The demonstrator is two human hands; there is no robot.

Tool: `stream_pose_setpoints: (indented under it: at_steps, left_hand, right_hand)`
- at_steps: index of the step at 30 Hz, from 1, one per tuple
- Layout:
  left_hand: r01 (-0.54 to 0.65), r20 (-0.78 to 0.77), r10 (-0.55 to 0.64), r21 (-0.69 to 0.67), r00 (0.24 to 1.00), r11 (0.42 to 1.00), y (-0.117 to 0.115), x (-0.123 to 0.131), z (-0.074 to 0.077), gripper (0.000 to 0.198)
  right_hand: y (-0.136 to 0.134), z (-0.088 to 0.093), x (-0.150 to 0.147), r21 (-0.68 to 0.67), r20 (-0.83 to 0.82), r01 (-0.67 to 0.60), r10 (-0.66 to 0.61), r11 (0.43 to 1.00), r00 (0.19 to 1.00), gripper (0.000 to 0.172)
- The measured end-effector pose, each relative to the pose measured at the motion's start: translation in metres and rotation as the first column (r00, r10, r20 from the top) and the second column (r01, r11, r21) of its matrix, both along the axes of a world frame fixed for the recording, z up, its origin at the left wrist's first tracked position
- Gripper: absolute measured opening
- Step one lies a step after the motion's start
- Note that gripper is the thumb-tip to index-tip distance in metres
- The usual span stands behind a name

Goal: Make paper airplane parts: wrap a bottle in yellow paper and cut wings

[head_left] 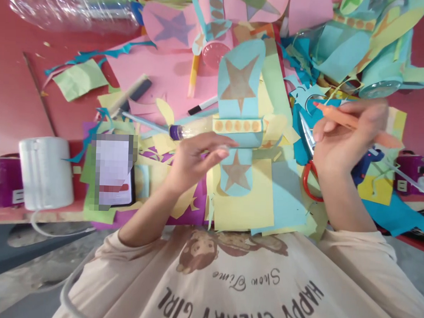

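Note:
A clear plastic bottle point(194, 128) with a purple cap lies across the middle of the table. It is wrapped in light blue paper point(240, 86) bearing brown stars and a yellow band of orange dots. My left hand point(194, 158) lies over the bottle, its fingers curled round the wrapped part. My right hand point(341, 140) is raised at the right, closed on a thin orange pen point(355, 121) that points left. Scissors with red handles point(309, 181) lie just under that hand.
Cut paper scraps in pink, yellow, blue and green cover the red table point(15, 96). A phone point(114, 169) and a white roll point(46, 172) sit at the left. A black marker point(203, 105), a pink cup point(215, 55) and a blue glue gun point(368, 162) lie nearby.

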State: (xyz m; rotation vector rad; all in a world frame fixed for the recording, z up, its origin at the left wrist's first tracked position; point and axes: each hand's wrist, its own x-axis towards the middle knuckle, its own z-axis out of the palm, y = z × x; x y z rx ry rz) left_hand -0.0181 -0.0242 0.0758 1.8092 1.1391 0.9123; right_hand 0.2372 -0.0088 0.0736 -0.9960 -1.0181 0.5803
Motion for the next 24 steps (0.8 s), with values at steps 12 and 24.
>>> stream_pose_setpoints:
  at_steps: [12,24]
  left_hand:
    - [0.076,0.432,0.001,-0.161,0.902,0.984,-0.011,0.017,-0.041,0.017]
    - [0.087,0.203,-0.114,0.135,0.973,0.987,-0.016,0.020,-0.039,0.014]
  right_hand:
    - [-0.037,-0.021,-0.029,-0.304,-0.439,-0.717,0.575,0.627,0.690,0.019]
    - [-0.044,-0.032,-0.027,-0.369,-0.382,-0.757,0.655,0.539,0.652,0.016]
